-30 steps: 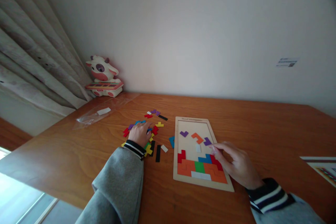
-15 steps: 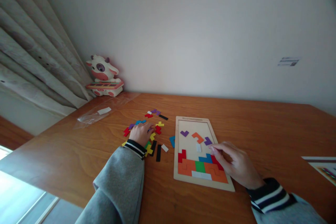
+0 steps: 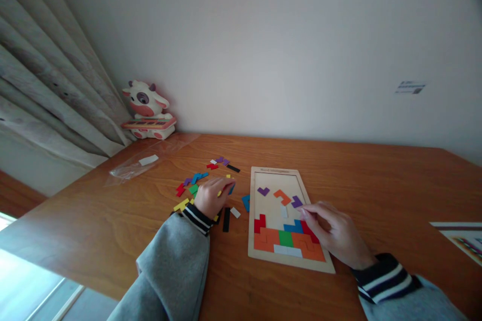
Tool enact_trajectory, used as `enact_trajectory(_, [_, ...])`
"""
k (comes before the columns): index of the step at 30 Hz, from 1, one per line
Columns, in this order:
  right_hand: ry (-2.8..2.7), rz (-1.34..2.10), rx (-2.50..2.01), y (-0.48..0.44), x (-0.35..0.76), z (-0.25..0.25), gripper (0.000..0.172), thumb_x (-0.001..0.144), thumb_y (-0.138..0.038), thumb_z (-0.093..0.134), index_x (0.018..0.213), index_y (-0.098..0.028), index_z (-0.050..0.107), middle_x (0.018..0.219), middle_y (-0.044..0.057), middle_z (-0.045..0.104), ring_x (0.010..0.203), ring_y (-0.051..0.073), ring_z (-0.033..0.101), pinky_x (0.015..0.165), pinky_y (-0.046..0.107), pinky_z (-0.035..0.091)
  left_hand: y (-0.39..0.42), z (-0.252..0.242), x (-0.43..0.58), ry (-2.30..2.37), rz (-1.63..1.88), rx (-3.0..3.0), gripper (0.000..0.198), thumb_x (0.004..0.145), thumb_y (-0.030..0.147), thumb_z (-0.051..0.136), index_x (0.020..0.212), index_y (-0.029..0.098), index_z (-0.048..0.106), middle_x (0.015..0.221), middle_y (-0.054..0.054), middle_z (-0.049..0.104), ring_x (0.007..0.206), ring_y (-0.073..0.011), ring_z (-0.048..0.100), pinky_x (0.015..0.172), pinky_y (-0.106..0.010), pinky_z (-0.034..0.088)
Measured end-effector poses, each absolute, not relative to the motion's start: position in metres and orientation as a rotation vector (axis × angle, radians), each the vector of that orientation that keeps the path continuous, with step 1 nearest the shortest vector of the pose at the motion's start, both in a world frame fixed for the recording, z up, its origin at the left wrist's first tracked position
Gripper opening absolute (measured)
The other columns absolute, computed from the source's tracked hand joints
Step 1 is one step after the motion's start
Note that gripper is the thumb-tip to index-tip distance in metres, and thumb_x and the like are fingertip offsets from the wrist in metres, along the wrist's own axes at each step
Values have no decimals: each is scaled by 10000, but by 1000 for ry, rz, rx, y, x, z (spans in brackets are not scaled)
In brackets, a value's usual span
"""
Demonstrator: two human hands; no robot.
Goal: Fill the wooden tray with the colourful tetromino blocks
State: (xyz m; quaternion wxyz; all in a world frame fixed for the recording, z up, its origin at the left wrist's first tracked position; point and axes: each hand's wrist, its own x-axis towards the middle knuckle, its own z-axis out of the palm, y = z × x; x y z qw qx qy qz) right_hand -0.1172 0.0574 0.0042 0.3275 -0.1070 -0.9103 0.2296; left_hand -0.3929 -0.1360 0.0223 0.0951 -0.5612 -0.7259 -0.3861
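A wooden puzzle board [image 3: 276, 170] lies on the brown table [image 3: 376, 180]. Its near rows are filled with red, orange, green, blue and white pieces. A purple piece [image 3: 263, 191], an orange piece [image 3: 282, 195] and another purple piece [image 3: 296, 202] lie loose in its bare part. My right hand [image 3: 335, 233] rests on the board's right rim, fingers bent, fingertips beside that second purple piece. My left hand [image 3: 211, 196] sits over the loose coloured pieces [image 3: 196, 179] left of the board, fingers pinched on a small piece. A black bar [image 3: 226, 219] and a blue piece [image 3: 246, 202] lie between hand and board.
A cow toy [image 3: 147, 110] stands at the back left against the wall, beside the curtain [image 3: 48, 85]. A clear plastic bag [image 3: 131, 166] lies on the table in front of it. A printed sheet [image 3: 459, 238] lies at the right edge. The table's left front edge drops away.
My left hand has slid nearer and to the right over the loose pieces and closed on one, uncovering green and yellow pieces. My right hand has stayed on the board.
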Motion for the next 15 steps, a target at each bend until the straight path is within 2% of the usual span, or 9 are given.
enact_trajectory(4, [-2386,722,-274,48,-127,8,177,949,-316,522,1044,-235,648,875,42,699,775,173,662,711,295,554,-120,21,-347,-2185,-1768,-1649,172,899,301,626,969,178,725,938,-51,761,828,-172,711,778,-280,582])
enact_trajectory(7, [-2431,842,-213,36,-136,9,232,929,-338,567,1133,-244,625,965,47,701,821,165,664,766,297,562,-110,16,-317,-2177,-2086,-1634,192,873,336,670,944,169,734,913,-54,762,818,-176,713,780,-286,591])
enact_trajectory(10, [-2434,893,-160,25,-142,11,184,912,-351,599,1049,-243,656,983,51,709,864,176,674,809,307,562,-107,10,-301,-2171,-2233,-1638,206,859,346,694,944,163,736,901,-60,758,817,-177,707,783,-290,587])
enact_trajectory(12, [-2401,924,-189,21,-143,13,154,926,-340,574,977,-236,675,947,50,722,851,181,685,802,304,563,-108,7,-298,-2161,-2278,-1653,209,860,344,696,953,160,732,909,-64,754,828,-176,702,791,-289,580])
enact_trajectory(15, [-2343,1036,-286,19,-142,15,170,932,-339,558,970,-234,687,919,41,740,821,180,698,766,288,568,-109,5,-298,-2154,-2269,-1685,211,864,342,695,968,161,723,928,-66,746,841,-168,691,801,-284,567])
